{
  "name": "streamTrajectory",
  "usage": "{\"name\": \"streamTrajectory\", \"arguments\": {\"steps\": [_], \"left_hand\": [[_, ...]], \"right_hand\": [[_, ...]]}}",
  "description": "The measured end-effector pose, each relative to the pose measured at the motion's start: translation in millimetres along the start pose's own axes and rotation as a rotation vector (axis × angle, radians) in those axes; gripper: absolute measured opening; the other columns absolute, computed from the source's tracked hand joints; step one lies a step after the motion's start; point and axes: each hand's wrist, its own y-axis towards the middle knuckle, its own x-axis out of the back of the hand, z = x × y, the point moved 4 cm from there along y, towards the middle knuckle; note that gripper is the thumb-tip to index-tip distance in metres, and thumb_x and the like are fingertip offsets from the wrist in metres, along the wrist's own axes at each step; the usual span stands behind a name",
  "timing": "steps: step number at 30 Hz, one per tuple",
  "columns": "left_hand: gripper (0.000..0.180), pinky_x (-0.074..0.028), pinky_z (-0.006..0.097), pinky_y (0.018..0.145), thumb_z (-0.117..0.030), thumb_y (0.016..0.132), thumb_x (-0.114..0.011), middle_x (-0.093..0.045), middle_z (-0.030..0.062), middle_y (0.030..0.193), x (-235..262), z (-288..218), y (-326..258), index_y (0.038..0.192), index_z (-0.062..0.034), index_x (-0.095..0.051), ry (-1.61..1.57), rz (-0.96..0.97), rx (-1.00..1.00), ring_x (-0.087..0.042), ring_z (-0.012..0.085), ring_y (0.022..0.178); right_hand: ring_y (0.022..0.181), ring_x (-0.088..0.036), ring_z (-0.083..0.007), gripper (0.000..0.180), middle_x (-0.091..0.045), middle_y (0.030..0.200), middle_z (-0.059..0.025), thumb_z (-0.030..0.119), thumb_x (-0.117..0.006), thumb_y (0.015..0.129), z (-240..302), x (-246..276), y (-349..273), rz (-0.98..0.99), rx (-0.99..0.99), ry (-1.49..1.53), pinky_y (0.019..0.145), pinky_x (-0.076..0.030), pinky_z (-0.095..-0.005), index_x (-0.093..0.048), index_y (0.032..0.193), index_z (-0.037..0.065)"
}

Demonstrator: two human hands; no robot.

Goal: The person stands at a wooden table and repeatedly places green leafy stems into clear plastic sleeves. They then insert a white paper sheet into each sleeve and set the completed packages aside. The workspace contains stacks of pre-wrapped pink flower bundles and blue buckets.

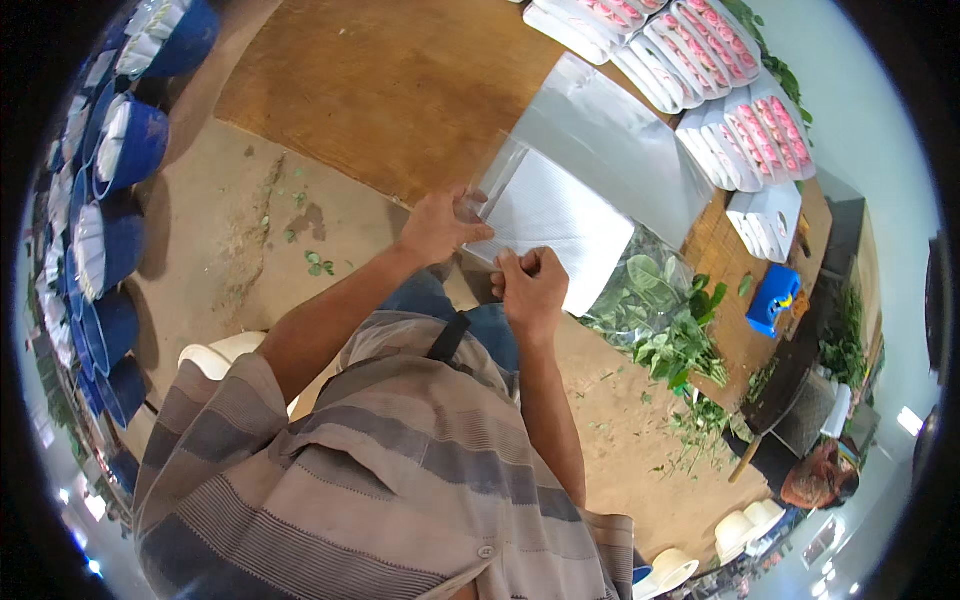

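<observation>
A white patterned sheet lies at the table's near edge, with clear plastic film around its left end. At that end my left hand is closed on the clear plastic film. Just to its right, my right hand has its fingers curled together at the sheet's near edge; what they pinch is hidden. Green leaves under clear film stick out from the sheet's right end, and their cut stems point to the right. Beyond the sheet lies a larger piece of clear film.
The wooden table carries stacked white packs of pink roses at the far right. A blue tool or dispenser sits by the right edge. Blue buckets line the left side. Leaf scraps litter the floor. A person is at the lower right.
</observation>
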Motion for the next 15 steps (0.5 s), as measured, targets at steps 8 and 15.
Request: {"name": "streamTrajectory", "arguments": {"steps": [8,15], "left_hand": [[0.046,-0.055,0.032,0.07,-0.026,0.076,-0.082,-0.075,0.0125,0.089,-3,14,3,0.112,-0.0028,-0.066,-0.067,0.016,0.029,-0.072,0.0203,0.079],[0.042,-0.051,0.028,0.064,-0.026,0.078,-0.083,-0.073,0.0067,0.084,4,0,12,0.108,-0.0019,-0.067,-0.004,0.08,-0.009,-0.067,0.0114,0.074]], "right_hand": [[0.051,-0.066,-0.0229,0.033,-0.063,0.058,-0.0131,0.024,-0.075,0.086,-9,-23,-5,-0.222,-0.155,-0.201,0.054,-0.051,-0.0371,-0.057,0.071,0.001],[0.052,-0.064,-0.0239,0.034,-0.061,0.057,-0.0131,0.024,-0.076,0.085,-50,-25,-43,-0.181,-0.306,-0.085,0.053,-0.049,-0.0365,-0.054,0.07,0.002]]}}
